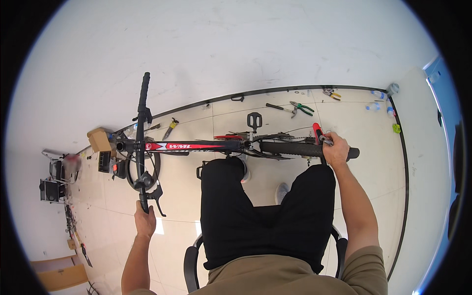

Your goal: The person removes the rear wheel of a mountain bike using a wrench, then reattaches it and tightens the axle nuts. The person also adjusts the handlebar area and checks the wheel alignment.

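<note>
A bicycle with a black and red frame [196, 146] stands across in front of my knees, its handlebar [141, 128] at the left. My left hand [145, 222] is closed around the near end of the handlebar, just below a black brake lever [157, 193]. Over the rear tyre [290, 149], my right hand [336, 150] is closed on a red-and-black piece [317, 132] with a dark stem; its exact kind is unclear. A black pedal [254, 121] sticks out on the far side. The front wheel [155, 169] shows partly below the handlebar.
Along the wall lie a hammer [280, 107], green-handled pliers [303, 108], yellow-handled pliers [332, 94] and a yellow-and-black tool [170, 128]. Plastic bottles [373, 106] lie at the far right. An open cardboard box [100, 141] stands at the left. I sit on a chair with black armrests [191, 268].
</note>
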### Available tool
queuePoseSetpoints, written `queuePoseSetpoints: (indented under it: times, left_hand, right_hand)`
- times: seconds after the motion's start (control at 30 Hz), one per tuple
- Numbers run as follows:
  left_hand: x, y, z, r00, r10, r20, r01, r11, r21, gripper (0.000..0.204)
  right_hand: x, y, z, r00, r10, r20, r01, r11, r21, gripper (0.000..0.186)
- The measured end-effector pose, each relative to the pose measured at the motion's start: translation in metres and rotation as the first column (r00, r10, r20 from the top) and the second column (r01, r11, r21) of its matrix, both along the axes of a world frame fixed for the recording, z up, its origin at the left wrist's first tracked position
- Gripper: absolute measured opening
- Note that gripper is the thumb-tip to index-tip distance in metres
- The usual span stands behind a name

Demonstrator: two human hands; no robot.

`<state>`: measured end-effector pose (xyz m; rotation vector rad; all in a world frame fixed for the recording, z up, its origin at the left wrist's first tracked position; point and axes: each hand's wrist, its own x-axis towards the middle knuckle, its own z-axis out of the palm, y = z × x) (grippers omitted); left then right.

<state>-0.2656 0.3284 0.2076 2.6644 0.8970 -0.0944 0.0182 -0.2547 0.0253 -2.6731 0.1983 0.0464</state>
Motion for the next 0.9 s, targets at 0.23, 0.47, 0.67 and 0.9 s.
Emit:
queuePoseSetpoints:
  times: [0.23,0.47,0.67,0.9]
  left_hand:
    - [-0.007,0.003,0.007,1.000,0.018,0.016,-0.018,1.000,-0.019,0.017]
    - [-0.011,0.000,0.008,0.999,0.018,0.039,-0.017,1.000,-0.024,0.014]
    - [-0.020,-0.002,0.008,0.998,0.045,0.040,-0.043,0.998,-0.039,0.015]
    - [-0.019,0.009,0.025,0.965,0.145,-0.217,-0.142,0.989,0.030,0.030]
  right_hand:
    - [0.017,0.002,0.006,0.999,0.032,-0.018,-0.031,1.000,0.003,0.019]
    - [0.018,0.005,0.009,0.996,0.080,0.042,-0.080,0.997,0.003,0.016]
    - [0.022,0.005,0.010,0.993,0.120,-0.003,-0.120,0.993,-0.005,0.020]
    - [0.028,0.009,0.011,0.991,0.131,0.007,-0.131,0.991,-0.024,0.020]
